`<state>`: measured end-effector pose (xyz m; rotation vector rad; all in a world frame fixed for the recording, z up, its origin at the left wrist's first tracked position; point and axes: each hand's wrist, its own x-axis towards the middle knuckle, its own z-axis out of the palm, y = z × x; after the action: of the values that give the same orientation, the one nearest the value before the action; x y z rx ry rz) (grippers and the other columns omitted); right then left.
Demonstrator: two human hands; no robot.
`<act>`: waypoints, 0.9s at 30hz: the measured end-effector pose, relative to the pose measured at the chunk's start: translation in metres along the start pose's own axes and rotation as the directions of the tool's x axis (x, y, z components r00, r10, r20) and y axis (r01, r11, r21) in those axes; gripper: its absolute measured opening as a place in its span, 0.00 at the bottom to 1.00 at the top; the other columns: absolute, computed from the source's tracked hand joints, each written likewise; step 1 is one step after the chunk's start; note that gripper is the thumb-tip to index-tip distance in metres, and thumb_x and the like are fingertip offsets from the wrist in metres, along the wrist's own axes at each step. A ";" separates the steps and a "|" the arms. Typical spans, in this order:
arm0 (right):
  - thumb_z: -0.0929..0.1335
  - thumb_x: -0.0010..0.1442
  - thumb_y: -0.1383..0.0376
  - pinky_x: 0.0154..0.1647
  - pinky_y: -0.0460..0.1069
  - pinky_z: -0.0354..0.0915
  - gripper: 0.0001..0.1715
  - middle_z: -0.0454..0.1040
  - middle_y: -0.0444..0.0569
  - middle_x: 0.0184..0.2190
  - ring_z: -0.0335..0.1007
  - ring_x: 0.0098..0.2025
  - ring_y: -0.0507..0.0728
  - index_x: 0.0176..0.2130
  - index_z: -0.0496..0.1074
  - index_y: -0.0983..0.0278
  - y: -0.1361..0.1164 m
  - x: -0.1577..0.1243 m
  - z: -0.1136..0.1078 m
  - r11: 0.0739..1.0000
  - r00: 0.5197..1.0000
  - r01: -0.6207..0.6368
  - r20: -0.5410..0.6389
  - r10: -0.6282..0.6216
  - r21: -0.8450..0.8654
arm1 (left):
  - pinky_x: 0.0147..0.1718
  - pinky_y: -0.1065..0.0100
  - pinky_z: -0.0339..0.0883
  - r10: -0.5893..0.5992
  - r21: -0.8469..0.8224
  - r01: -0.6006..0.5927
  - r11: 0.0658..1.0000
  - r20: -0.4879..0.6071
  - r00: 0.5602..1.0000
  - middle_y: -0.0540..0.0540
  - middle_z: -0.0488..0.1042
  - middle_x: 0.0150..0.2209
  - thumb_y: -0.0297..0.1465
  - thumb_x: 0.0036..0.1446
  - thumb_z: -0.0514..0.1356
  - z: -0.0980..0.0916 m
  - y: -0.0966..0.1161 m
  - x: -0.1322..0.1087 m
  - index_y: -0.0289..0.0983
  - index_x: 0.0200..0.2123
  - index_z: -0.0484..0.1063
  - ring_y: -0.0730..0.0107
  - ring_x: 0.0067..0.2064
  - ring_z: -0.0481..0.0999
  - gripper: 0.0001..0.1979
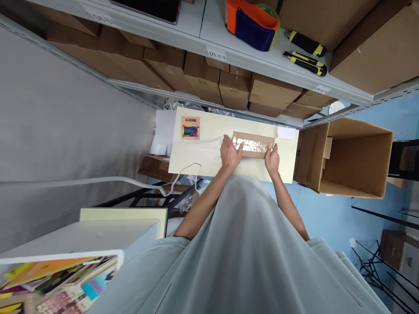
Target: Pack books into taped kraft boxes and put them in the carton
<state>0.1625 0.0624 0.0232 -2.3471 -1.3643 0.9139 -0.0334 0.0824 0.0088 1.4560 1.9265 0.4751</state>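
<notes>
A small, flat cardboard box (251, 153) lies on the cream tabletop (204, 155), with shiny clear tape running along its top. My left hand (231, 153) grips its left end, thumb over the upper face. At the opposite end, my right hand (272, 160) holds the box the same way. The undersides of the box and the tips of several fingers are hidden. To the left on the table is a small orange card (190, 127) with a rainbow-framed picture. A white paper slip (286, 133) lies at the back right corner.
Above the table, a metal shelf (190, 37) carries an orange-and-blue tape dispenser (250, 30) and two utility knives (306, 62). Brown boxes (201, 72) fill the level below. A large open carton (353, 165) stands at right; a white cable (114, 179) crosses at left.
</notes>
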 end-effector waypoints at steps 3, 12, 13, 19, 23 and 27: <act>0.60 0.74 0.39 0.74 0.65 0.62 0.58 0.57 0.79 0.76 0.60 0.77 0.75 0.78 0.44 0.81 -0.015 -0.008 0.010 0.997 0.993 0.032 -0.112 -0.039 -0.063 | 0.77 0.48 0.54 0.006 0.034 -0.006 0.999 -0.025 1.000 0.15 0.51 0.78 0.59 0.65 0.63 0.009 0.009 -0.004 0.18 0.78 0.47 0.35 0.80 0.55 0.59; 0.55 0.79 0.48 0.66 0.63 0.69 0.43 0.75 0.72 0.67 0.75 0.67 0.72 0.77 0.57 0.74 -0.009 -0.007 0.001 0.999 0.998 -0.047 -0.031 0.046 -0.026 | 0.66 0.52 0.67 0.008 0.014 -0.009 1.000 0.077 0.997 0.29 0.79 0.57 0.40 0.79 0.48 -0.013 -0.007 0.002 0.31 0.61 0.76 0.46 0.63 0.76 0.25; 0.54 0.79 0.49 0.66 0.62 0.69 0.41 0.75 0.71 0.66 0.75 0.67 0.71 0.75 0.60 0.73 -0.005 -0.007 -0.003 1.000 0.999 -0.025 -0.043 0.024 -0.011 | 0.67 0.53 0.66 0.015 0.030 -0.018 0.999 0.079 0.997 0.29 0.79 0.56 0.39 0.79 0.48 -0.016 -0.007 0.001 0.31 0.60 0.78 0.46 0.63 0.75 0.24; 0.54 0.77 0.47 0.59 0.57 0.72 0.39 0.82 0.69 0.57 0.79 0.56 0.67 0.59 0.78 0.71 0.009 -0.024 -0.045 0.992 0.981 0.083 -0.186 -0.064 0.095 | 0.60 0.55 0.73 0.120 -0.030 -0.118 0.993 0.091 0.989 0.35 0.75 0.47 0.38 0.79 0.49 -0.033 0.013 -0.018 0.34 0.59 0.80 0.50 0.57 0.77 0.23; 0.56 0.75 0.42 0.50 0.55 0.73 0.41 0.83 0.64 0.53 0.80 0.50 0.65 0.57 0.80 0.68 0.005 -0.049 -0.088 0.981 0.935 0.148 -0.340 -0.097 0.127 | 0.53 0.62 0.75 0.234 -0.130 -0.231 0.964 0.006 0.972 0.41 0.74 0.47 0.44 0.78 0.53 -0.063 0.045 -0.039 0.39 0.59 0.81 0.61 0.46 0.78 0.22; 0.58 0.74 0.39 0.44 0.52 0.72 0.41 0.84 0.60 0.46 0.80 0.45 0.63 0.52 0.82 0.68 -0.004 -0.069 -0.122 0.968 0.904 0.189 -0.415 -0.107 0.164 | 0.46 0.66 0.75 0.304 -0.198 -0.312 0.929 -0.068 0.950 0.45 0.73 0.45 0.46 0.77 0.58 -0.098 0.080 -0.057 0.40 0.59 0.81 0.68 0.39 0.76 0.21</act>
<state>0.2133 0.0146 0.1446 -2.0927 -1.1977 0.4605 -0.0366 0.0639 0.1468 1.6249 1.6223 0.8257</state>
